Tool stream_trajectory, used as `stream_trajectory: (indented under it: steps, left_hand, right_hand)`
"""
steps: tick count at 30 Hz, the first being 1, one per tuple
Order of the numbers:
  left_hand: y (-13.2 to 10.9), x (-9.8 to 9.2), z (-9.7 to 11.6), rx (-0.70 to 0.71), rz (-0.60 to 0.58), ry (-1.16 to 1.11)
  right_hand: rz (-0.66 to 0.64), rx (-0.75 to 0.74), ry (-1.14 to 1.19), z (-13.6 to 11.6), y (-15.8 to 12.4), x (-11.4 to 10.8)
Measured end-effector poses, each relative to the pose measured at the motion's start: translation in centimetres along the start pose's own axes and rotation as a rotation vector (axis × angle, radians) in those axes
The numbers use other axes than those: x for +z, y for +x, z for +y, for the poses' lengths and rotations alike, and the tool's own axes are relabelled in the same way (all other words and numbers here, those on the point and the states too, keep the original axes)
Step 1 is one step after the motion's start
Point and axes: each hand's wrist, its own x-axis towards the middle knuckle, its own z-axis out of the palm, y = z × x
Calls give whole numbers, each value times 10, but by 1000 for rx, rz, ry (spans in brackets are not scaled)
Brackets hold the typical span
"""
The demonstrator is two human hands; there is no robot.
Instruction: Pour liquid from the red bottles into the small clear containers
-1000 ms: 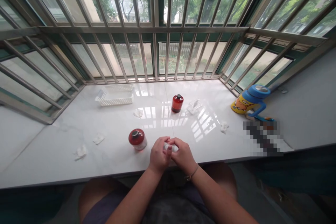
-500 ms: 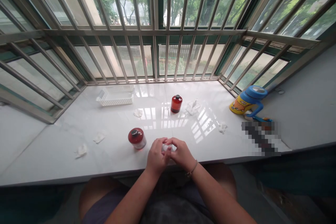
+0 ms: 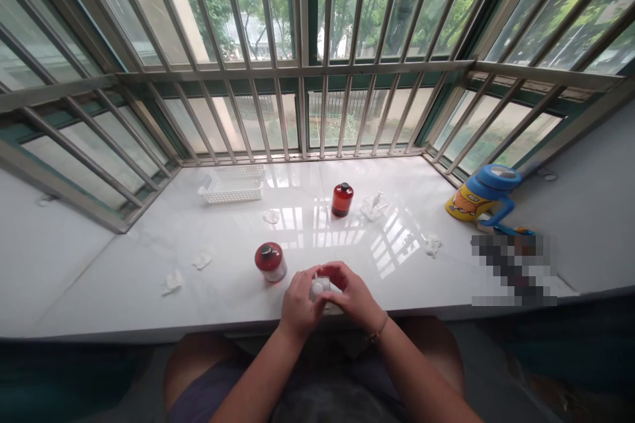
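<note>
Fingers (image 3: 306,279) of left hand (image 3: 299,304) and right hand (image 3: 350,294) grip a small white piece (image 3: 320,287), perhaps plastic; red jar (image 3: 270,262) stands at 10 o'clock.

Home: marble window sill (image 3: 119,277), steel security bars (image 3: 301,112)

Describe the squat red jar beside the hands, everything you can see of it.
The squat red jar is rounded, with glossy, translucent-looking red glass or plastic and a small dark cap on top. A paler band, possibly a label, shows around its lower part; no writing is legible. It stands upright on the glossy white sill, which alone appears to support it. The left hand is close by at its lower right but seems not to touch it.
</note>
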Motion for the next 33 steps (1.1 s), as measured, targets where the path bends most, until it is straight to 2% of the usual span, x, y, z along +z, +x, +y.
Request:
stream_trajectory:
  steps: [2, 4, 6, 9, 12, 16, 21, 25, 30, 33]
  left_hand:
    - [-1, 0, -1, -6, 11, 2]
    - [-2, 0, -1, -11, 26, -28]
    - [-2, -1, -1, -37, 22, -101]
    - [-4, -2, 2, -145, -32, -233]
    - [-6, -2, 6, -311, -41, -340]
    - [-6, -3, 9, -430, -41, -421]
    - [-3, -7, 9, -390, -105, -393]
    - [-5, -6, 8, -415, -63, -431]
    - [-5, -5, 8, -374, -103, -385]
    - [-6, -4, 9, -384, -61, -412]
  right_hand:
    - [141, 55, -8, 7, -4, -5]
    - [326, 98, -125, 13, -10, -11]
    - [422, 112, -224, 16, -19, -15]
    - [369, 95, -262, 13, -33, -13]
    - [291, 8, -269, 4, -42, -4]
    - [285, -122, -332, -7, -45, 8]
    - [275, -141, -338, -11, -43, 13]
    - [260, -124, -327, -11, -45, 17]
    - [241, -98, -304, -12, -48, 22]
    - [219, -102, -317, -14, -48, 24]
